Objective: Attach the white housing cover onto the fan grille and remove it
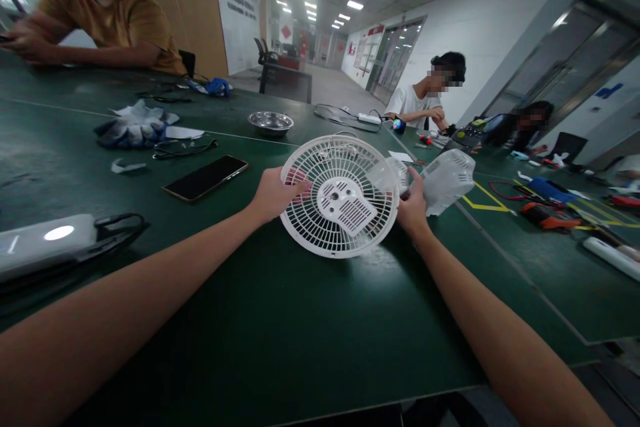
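Observation:
A round white fan grille (305,230) with a slotted motor cover in its middle is held tilted above the green table. My left hand (277,195) grips its left rim, with the thumb over the ribs. My right hand (414,208) is closed at the grille's right rim; its fingertips are partly hidden. Just behind and right of that hand is a translucent white plastic housing (447,180) with vents at its end. Whether the right hand touches this housing too, I cannot tell.
A black phone (206,178), gloves (135,125) and a metal bowl (271,122) lie on the left and far side. A white device (47,243) with a cable is at left. An orange-black tool (550,217) lies right. Several people sit around the table.

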